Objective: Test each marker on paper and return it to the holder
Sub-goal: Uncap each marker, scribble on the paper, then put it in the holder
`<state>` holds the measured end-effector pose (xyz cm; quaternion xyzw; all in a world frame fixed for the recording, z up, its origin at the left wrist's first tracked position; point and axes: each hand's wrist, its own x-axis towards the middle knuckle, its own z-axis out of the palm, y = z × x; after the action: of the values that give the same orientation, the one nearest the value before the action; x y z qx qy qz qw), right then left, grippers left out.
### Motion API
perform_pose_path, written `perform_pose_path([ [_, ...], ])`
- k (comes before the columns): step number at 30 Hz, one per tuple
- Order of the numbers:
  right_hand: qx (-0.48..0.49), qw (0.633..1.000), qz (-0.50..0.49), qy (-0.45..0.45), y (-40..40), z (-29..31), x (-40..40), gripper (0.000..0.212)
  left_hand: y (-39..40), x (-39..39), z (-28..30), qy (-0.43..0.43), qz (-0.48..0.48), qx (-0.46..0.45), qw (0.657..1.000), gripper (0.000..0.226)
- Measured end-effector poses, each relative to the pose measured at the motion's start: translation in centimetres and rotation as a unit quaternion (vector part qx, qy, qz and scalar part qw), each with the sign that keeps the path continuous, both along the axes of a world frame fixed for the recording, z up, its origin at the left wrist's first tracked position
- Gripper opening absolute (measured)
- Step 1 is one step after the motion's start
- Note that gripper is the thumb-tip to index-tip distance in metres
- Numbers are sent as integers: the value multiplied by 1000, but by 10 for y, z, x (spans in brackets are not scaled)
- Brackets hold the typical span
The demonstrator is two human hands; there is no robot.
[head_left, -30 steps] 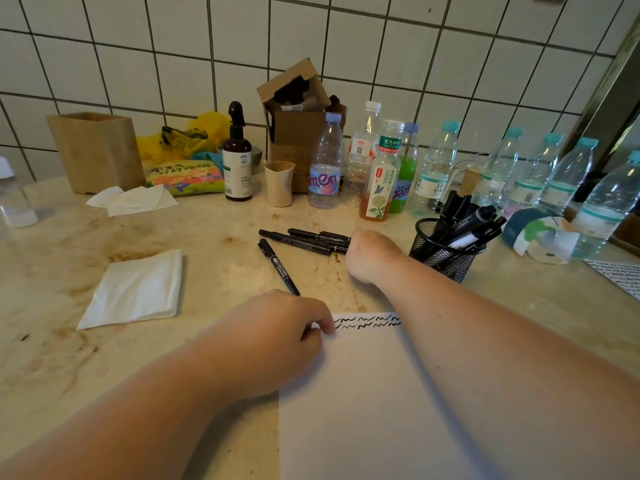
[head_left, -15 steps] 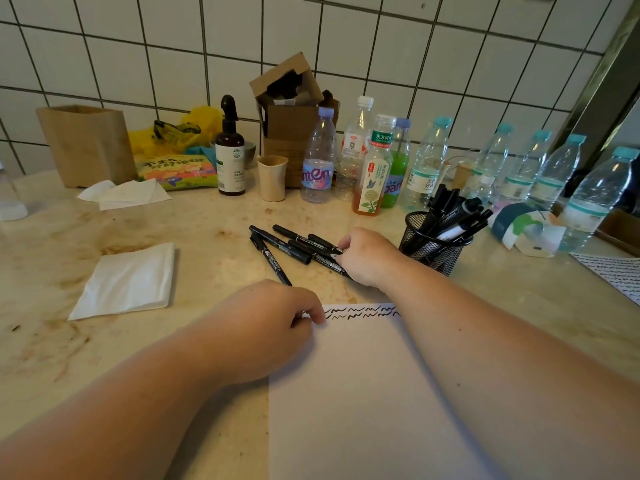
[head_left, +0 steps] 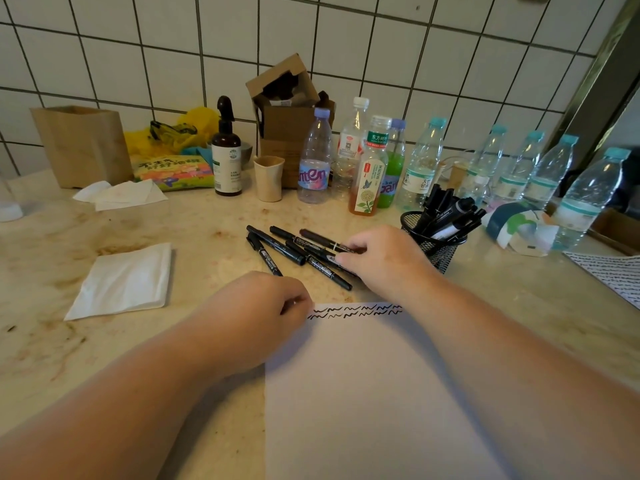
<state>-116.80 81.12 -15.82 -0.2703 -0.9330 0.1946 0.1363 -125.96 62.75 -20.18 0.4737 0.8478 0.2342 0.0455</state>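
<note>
Right hand (head_left: pixel 384 258) lies on the loose markers (head_left: pixel 294 249), fingers curled; fingertips touch 1 or 2 barrels, but a closed pinch cannot be told. Markers spread out to that hand's left on the counter (head_left: pixel 194 237). Mesh holder (head_left: pixel 437 245), with markers standing in it, sits just to its right. Left hand (head_left: pixel 258 318), fingers curled, presses the far-left corner of the paper (head_left: pixel 363 393). 2 rows of squiggles (head_left: pixel 356 311) run between both hands.
</note>
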Motion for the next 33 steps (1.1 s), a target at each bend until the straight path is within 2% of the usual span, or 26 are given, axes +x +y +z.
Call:
perform_pose_path([
  [2, -11, 999, 24, -26, -5, 6, 21, 10, 0, -1, 3, -12, 23, 45, 999, 38],
  [5, -23, 996, 51, -64, -11, 7, 45, 23, 1, -1, 7, -28, 39, 111, 993, 50],
  [7, -60, 995, 75, -35, -10, 4, 54, 17, 1, 2, 7, -33, -1, 119, 992, 45],
  [9, -160, 983, 89, 33, -9, 0, 58, 7, 0, 2, 7, -18, -37, 116, 992, 35],
  [12, -341, 926, 113, 115, -8, -5, 62, 18, -1, -1, 7, -11, -38, 124, 991, 26],
  [16, -440, 872, 163, 141, -7, -10, 66, 16, -1, -1, 9, -14, -48, 109, 993, 19],
  [18, -497, 828, 200, 166, -5, -10, 69, 21, -2, -1, 10, -17, -37, 107, 993, 11],
  [20, -542, 780, 233, 210, -7, -10, 69, 23, -2, 2, 11, -18, -32, 96, 995, 12],
  [21, -535, 776, 239, 233, -9, -12, 67, 22, -2, 4, 11, -21, -38, 93, 995, 15],
  [24, -455, 820, 226, 263, -18, -16, 61, 12, -1, 13, 13, -37, -74, 110, 990, 16],
  [26, -429, 835, 226, 262, -20, -19, 59, 20, -2, 17, 16, -46, -93, 107, 989, 17],
  [29, -376, 858, 232, 263, -18, -18, 61, 22, -4, 18, 21, -34, -110, 48, 992, 21],
  [33, -370, 848, 264, 273, -16, -14, 65, 24, -9, 18, 35, -55, -169, 24, 984, 22],
])
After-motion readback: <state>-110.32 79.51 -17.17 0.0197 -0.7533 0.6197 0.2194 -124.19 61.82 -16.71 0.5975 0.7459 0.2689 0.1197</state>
